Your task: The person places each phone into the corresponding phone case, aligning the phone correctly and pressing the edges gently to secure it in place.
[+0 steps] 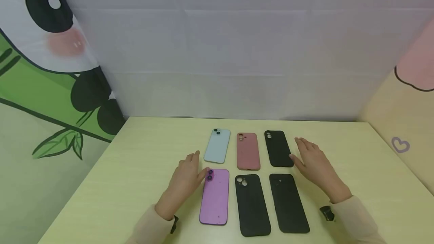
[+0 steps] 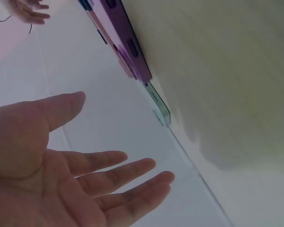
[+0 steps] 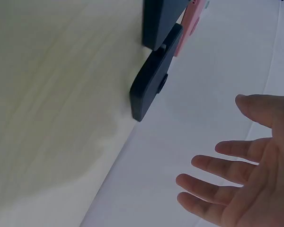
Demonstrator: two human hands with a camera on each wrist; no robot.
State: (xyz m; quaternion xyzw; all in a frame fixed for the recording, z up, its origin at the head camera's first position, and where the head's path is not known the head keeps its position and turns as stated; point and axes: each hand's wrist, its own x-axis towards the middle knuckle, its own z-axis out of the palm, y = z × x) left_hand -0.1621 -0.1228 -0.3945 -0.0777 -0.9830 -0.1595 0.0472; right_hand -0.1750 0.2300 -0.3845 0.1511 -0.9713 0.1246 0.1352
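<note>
My left hand (image 1: 184, 178) hovers at the left of a purple phone (image 1: 215, 197), its fingers loosely extended and holding nothing. Behind that phone lies a pale blue phone (image 1: 217, 146). On the other side, my right hand (image 1: 314, 164), also without anything in it, hangs beside a black phone case (image 1: 278, 148) in the back row. A pink phone case (image 1: 248, 151) lies between the pale blue phone and that black case. In the front row are a second black phone case (image 1: 252, 206) and a black slab (image 1: 289, 203), phone or case, I cannot tell which.
All these pieces lie flat in two rows on a pale yellow table (image 1: 145, 150). A white cloth backdrop (image 1: 237, 59) rises at the table's far edge. Printed cloth panels stand at the left (image 1: 34, 104) and right (image 1: 407, 123).
</note>
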